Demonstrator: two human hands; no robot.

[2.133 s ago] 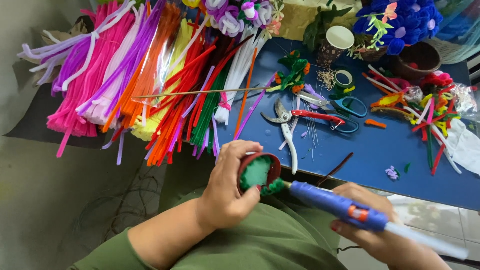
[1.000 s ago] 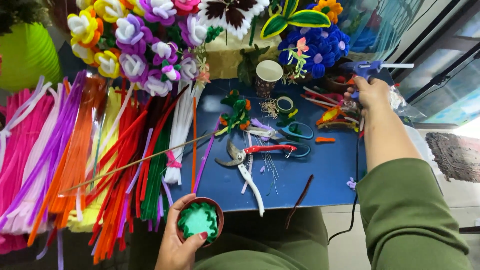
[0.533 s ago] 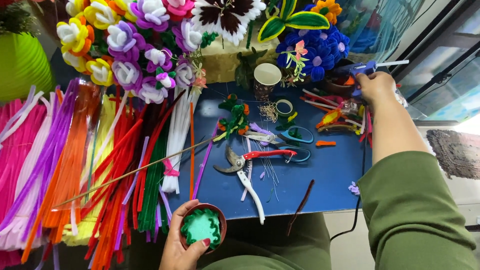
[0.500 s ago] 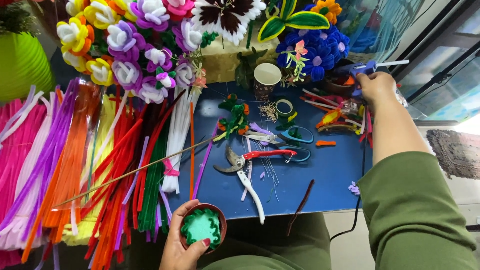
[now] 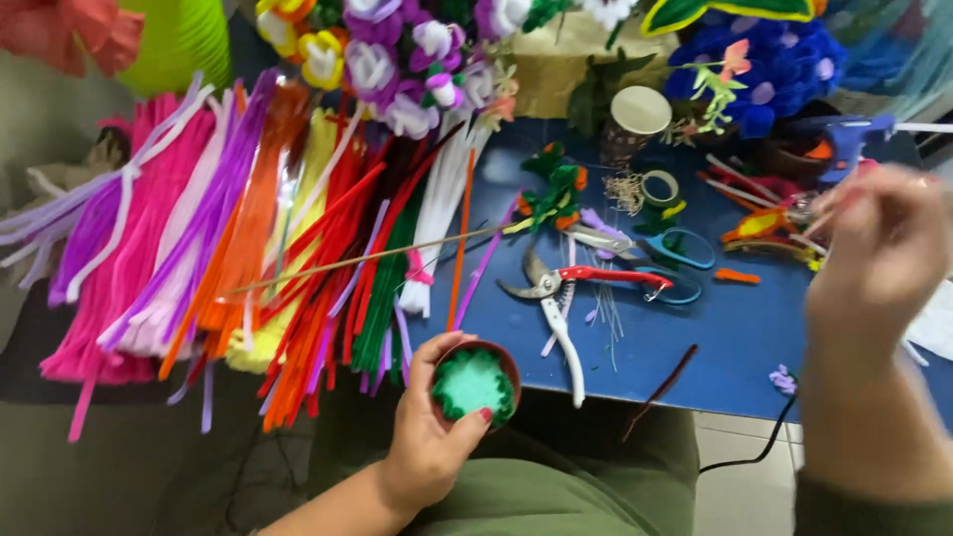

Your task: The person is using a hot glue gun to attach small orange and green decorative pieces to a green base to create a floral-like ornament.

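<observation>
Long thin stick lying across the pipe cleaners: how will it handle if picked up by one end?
The thin stick looks straight and unbent, so probably stiff. Very slender, so likely light and snappable. It rests on soft pipe cleaners, so it may roll aside if nudged.

Soft, even daylight fills the scene, bright and without glare; colours look saturated. Shadows under the pruning shears (image 5: 561, 298) on the blue counter (image 5: 735, 337) are faint. The right hand (image 5: 884, 258) is smeared by motion blur, and the flowers (image 5: 397, 50) along the top edge look soft.
</observation>
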